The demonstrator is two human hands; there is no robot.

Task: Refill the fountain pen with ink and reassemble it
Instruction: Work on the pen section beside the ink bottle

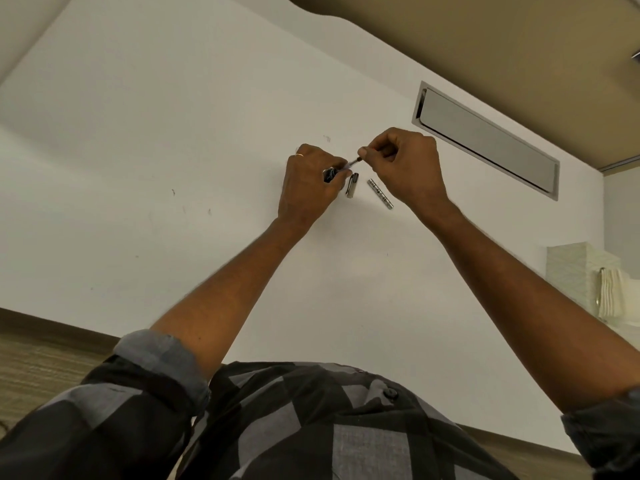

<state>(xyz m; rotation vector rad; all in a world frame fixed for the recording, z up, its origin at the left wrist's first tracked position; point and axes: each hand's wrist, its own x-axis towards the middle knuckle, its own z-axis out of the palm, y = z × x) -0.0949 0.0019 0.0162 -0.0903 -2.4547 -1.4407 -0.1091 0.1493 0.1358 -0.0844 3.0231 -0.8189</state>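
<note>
My left hand (311,183) grips the dark front section of the fountain pen (330,173) above the white table (173,133). A thin clear converter (352,163) sticks out of that section toward the right. My right hand (403,161) pinches the converter's far end between thumb and forefinger. The silver pen cap (352,185) with its clip lies on the table just below the hands. The silver pen barrel (380,194) lies to its right, pointing down and right. No ink bottle is visible; the left hand may hide something beneath it.
A grey metal cable-hatch cover (485,140) is set into the table at the back right. A pale tissue box (585,282) with white napkins stands at the right edge. The table's near edge borders a wooden floor (41,355) at the lower left.
</note>
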